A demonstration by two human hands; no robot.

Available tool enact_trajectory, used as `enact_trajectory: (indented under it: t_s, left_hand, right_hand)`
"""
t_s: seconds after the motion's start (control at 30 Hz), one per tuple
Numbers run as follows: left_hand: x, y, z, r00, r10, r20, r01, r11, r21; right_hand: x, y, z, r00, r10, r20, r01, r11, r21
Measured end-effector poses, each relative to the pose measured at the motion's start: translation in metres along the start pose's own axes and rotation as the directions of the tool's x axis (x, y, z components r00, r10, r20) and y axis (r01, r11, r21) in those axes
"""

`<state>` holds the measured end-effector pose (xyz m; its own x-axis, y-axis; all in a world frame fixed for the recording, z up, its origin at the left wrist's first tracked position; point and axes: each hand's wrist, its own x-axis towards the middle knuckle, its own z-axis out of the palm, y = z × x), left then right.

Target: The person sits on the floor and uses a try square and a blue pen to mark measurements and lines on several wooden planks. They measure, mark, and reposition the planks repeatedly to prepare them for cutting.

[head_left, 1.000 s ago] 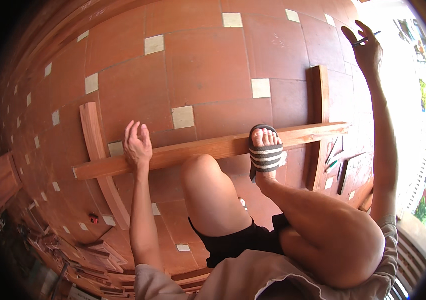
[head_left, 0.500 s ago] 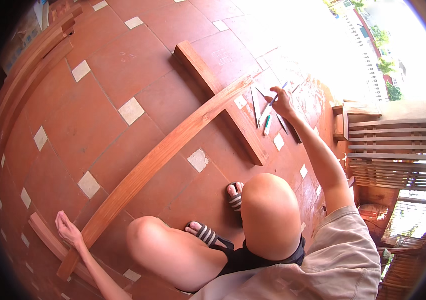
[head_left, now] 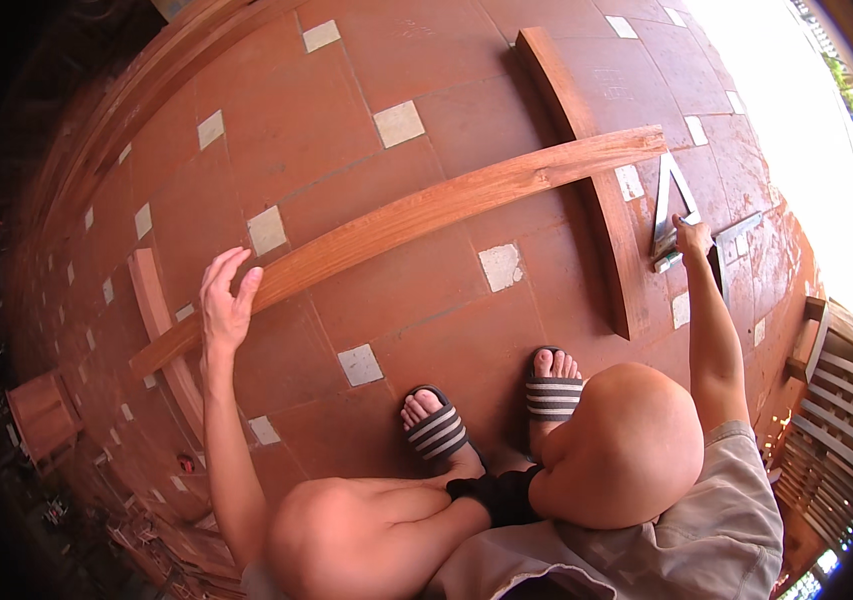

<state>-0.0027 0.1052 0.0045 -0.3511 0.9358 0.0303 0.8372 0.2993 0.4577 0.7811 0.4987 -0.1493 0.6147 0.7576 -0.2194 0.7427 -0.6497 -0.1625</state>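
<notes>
A long, slightly curved wooden beam (head_left: 396,222) lies slantwise across two shorter wooden pieces on the floor. One short wooden block (head_left: 614,250) crosses under its right end; a reddish wooden piece (head_left: 158,300) lies under its left end. My left hand (head_left: 226,305) is open just above the beam near its left end, fingers spread and thumb apart, holding nothing. Past the beam's right end, my right hand (head_left: 692,238) is down at a metal triangle (head_left: 660,200), fingers drawn together at its edge. What they grip is hidden. A white-and-green marker (head_left: 666,262) lies beside the triangle.
A dark metal square (head_left: 739,225) lies to the right of my right hand. Long wooden pieces (head_left: 96,150) run along the far left. A slatted wooden bench (head_left: 846,405) stands at the right. My sandalled feet (head_left: 436,425) are between me and the beam.
My left hand has risen and opened beside the beam. My right hand, which held a blue pen-like thing in the air, has come down to the metal triangle. The view has turned.
</notes>
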Motion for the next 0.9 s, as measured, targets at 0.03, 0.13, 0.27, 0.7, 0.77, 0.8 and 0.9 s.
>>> enact_trajectory:
  t_s: [0.03,0.13,0.27,0.7,0.77,0.8,0.9]
  left_hand:
    - [-0.003,0.014,0.006,1.000,0.031,0.000,-0.031,1.000,-0.005]
    - [-0.001,0.049,-0.005,1.000,0.021,0.005,-0.021,1.000,0.006]
    - [-0.011,0.055,-0.001,0.992,0.004,0.126,-0.042,0.953,0.302]
    - [0.090,-0.013,0.019,0.767,-0.255,0.589,0.365,0.928,-0.074]
    - [0.106,-0.031,0.018,0.650,-0.298,0.699,0.455,0.889,-0.045]
    - [0.132,-0.027,0.029,0.584,-0.290,0.758,0.465,0.885,-0.020]
    - [0.140,-0.017,0.035,0.568,-0.266,0.779,0.417,0.909,0.006]
  right_hand:
    - [0.004,0.000,0.001,1.000,0.011,0.008,-0.011,1.000,0.010]
    - [0.010,0.001,0.000,0.997,-0.021,0.079,0.018,0.999,0.043]
    - [-0.001,-0.006,-0.010,0.979,0.038,0.199,-0.085,0.968,0.234]
    - [0.084,-0.040,-0.151,0.867,-0.498,0.030,0.338,0.629,0.700]
    - [0.051,-0.083,-0.183,0.747,-0.663,0.051,0.482,0.593,0.645]
    - [0.030,-0.097,-0.215,0.717,-0.693,0.077,0.500,0.588,0.636]
    - [-0.081,-0.159,-0.253,0.613,-0.774,0.159,0.607,0.590,0.532]
